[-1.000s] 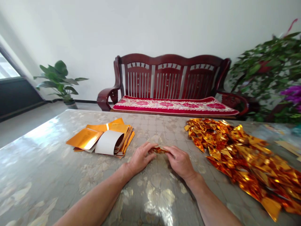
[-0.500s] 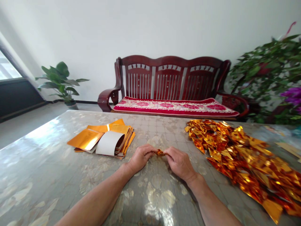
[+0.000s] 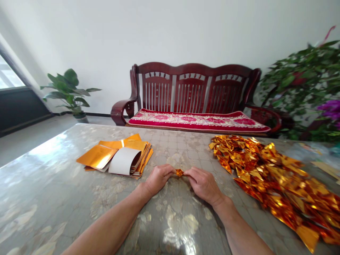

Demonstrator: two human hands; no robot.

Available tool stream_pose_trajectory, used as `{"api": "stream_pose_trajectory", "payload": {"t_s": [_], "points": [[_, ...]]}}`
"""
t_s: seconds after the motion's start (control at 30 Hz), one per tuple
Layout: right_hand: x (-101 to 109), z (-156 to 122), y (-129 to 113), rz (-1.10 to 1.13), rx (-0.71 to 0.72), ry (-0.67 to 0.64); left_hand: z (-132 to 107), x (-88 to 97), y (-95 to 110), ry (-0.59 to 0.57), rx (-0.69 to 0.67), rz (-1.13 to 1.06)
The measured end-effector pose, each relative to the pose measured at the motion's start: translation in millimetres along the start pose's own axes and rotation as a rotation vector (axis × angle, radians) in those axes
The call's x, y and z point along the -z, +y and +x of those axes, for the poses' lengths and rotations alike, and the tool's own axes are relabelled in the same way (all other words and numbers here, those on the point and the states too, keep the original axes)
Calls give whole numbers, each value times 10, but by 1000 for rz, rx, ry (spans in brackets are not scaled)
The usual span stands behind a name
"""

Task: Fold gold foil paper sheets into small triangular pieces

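Observation:
Between my two hands, just above the table, is a small folded piece of gold foil paper [image 3: 180, 172]. My left hand [image 3: 160, 177] pinches its left end, and my right hand [image 3: 203, 182] pinches its right end; the tips of the fingers partly hide it. To the left of my hands lies a loose stack of gold foil paper sheets [image 3: 98, 156], some with the pale side curled upward. A long heap of folded gold foil pieces [image 3: 265, 173] spreads over the right side of the table.
The table [image 3: 111, 205] has a glossy, flower-patterned cover. Beyond its far edge stands a dark red wooden bench [image 3: 191, 85] with a red patterned cushion [image 3: 199, 120]. A potted plant [image 3: 70, 90] is at left, leafy plants [image 3: 300, 81] at right. Clear plastic [image 3: 310, 150] lies at the table's right.
The foil piece between my fingers shows slightly more of its surface and has shifted a touch left. Both hands keep their pinch; the stack and the heap are unchanged.

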State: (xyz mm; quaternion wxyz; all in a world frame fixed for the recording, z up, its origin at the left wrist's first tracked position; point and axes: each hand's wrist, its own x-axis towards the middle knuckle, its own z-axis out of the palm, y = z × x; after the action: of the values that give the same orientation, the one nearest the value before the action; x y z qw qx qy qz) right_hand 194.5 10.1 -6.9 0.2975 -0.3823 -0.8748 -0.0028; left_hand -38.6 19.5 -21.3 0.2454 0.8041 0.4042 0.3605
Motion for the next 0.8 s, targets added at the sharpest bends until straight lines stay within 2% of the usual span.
{"api": "stream_pose_trajectory", "payload": {"t_s": [0.5,0.8], "points": [[28,10,-16,-52,4,-28,-2,11,40,-51,70,18],[-22,-7,34,89,-80,-23,10,9,41,-38,-35,34]]}}
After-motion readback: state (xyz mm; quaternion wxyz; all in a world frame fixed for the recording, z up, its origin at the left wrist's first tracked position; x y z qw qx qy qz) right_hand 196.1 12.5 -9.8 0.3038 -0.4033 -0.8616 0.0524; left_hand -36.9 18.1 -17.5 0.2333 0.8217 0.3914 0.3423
